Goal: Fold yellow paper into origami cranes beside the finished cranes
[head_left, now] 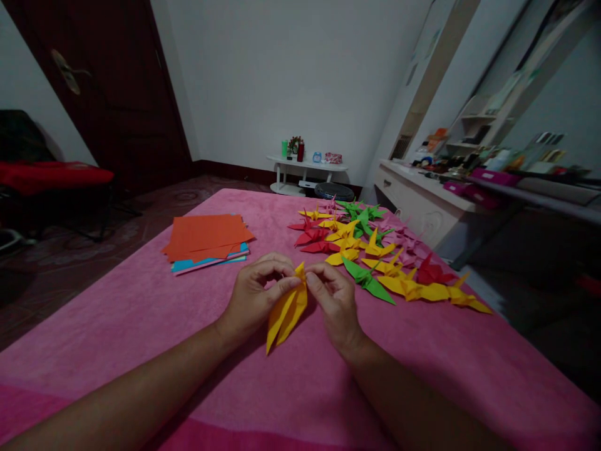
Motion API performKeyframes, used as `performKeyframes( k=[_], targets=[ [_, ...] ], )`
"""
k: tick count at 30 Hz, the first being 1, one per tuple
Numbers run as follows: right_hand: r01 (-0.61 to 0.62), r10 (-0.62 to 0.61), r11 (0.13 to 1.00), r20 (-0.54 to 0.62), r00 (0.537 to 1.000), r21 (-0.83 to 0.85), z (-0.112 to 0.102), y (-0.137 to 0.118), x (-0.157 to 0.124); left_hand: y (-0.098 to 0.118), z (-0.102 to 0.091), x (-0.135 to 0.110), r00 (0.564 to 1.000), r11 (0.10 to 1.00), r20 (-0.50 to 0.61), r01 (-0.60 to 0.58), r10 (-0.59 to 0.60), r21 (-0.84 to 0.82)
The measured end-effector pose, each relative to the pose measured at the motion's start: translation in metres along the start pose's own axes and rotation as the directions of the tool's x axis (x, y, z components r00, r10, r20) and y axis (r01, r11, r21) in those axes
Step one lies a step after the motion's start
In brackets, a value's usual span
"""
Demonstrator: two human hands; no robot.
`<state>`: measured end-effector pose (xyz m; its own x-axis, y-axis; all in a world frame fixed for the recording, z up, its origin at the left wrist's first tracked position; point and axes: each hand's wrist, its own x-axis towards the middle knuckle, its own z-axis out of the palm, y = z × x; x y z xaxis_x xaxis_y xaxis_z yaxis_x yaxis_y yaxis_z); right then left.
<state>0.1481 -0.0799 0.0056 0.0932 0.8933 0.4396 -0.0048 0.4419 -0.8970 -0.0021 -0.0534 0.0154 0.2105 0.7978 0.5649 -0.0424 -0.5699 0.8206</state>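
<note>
A yellow folded paper piece (288,314) hangs between my hands just above the pink cloth (225,388), its two long points toward me. My left hand (258,291) pinches its upper left side between thumb and fingers. At its top right edge, my right hand (332,299) closes thumb and forefinger on the same piece. Beyond my right hand lie several finished paper cranes in yellow, red, green and pink, the nearest a green crane (369,280). A stack of orange paper sheets (209,237) rests past my left hand, with blue paper (237,252) underneath.
A low white table (305,164) with a green cup and small items stands against the far wall. A white dresser (417,200) crowded with items borders the right side. A red chair (56,178) and a dark door (107,88) are at left.
</note>
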Motion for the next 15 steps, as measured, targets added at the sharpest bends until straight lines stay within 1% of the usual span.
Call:
performKeyframes(
  k=[4, 7, 11, 15],
  targets=[
    [0.01, -0.01, 1.0, -0.008, 1.0, -0.004, 0.0008, 0.0, -0.0002, -0.0013, 0.0025, 0.0013, 0.984, 0.976, -0.005, 0.173, -0.176, -0.135],
    [-0.001, 0.001, 1.0, 0.004, 1.0, 0.016, 0.0014, 0.0005, 0.0006, -0.0026, 0.0036, 0.0019, 0.962, 0.939, 0.009, 0.268, -0.272, -0.214],
    [-0.023, 0.023, 0.999, -0.001, 1.0, 0.047, 0.0025, -0.0011, 0.0024, -0.0025, 0.0042, 0.0024, 0.941, 0.915, 0.024, 0.335, -0.339, -0.224],
    [-0.071, 0.071, 0.994, 0.0, 0.997, 0.081, 0.0021, -0.0022, 0.0042, -0.0008, 0.0053, 0.0015, 0.936, 0.915, 0.081, 0.352, -0.342, -0.197]
  ],
)
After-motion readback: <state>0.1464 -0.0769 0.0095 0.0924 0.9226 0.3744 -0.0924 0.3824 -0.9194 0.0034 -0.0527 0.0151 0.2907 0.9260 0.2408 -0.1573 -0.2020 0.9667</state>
